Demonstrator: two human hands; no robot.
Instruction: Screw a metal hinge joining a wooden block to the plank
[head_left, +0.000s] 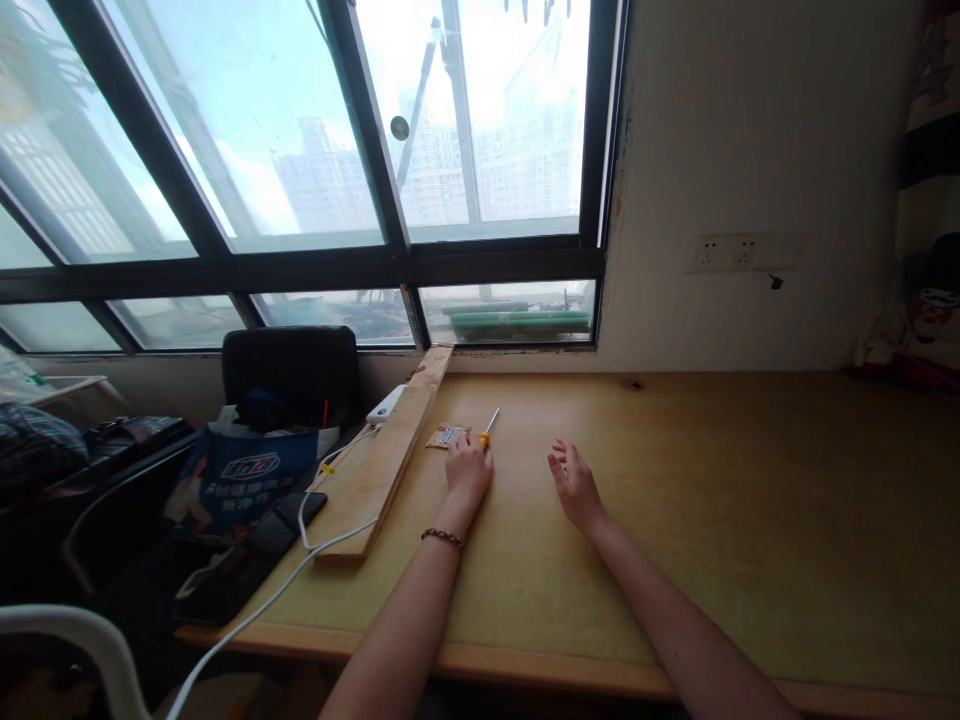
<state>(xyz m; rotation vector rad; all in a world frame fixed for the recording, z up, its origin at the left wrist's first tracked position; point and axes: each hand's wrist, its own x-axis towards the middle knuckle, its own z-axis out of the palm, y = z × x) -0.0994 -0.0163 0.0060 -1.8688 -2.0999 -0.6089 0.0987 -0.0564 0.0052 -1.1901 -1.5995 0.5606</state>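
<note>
My left hand (pixel 469 467) lies palm down on the table, with its fingers closed over the yellow handle of a screwdriver (pixel 486 438). Most of that handle is hidden under the hand; the metal shaft points away toward the window. Just beyond the fingertips lies a small flat piece (pixel 447 436) with a brown edge and a grey-blue middle, too small to make out. To the right, my right hand (pixel 577 485) is held apart from everything, fingers loosely bent and spread, holding nothing.
A long wooden plank (pixel 382 470) lies along the table's left side, a white power strip (pixel 387 404) beside it. A white cable (pixel 300 560) crosses the plank's near end. Left of the table are a blue bag (pixel 240 470) and a black chair (pixel 291 372). The yellowish table (pixel 750 520) extends right.
</note>
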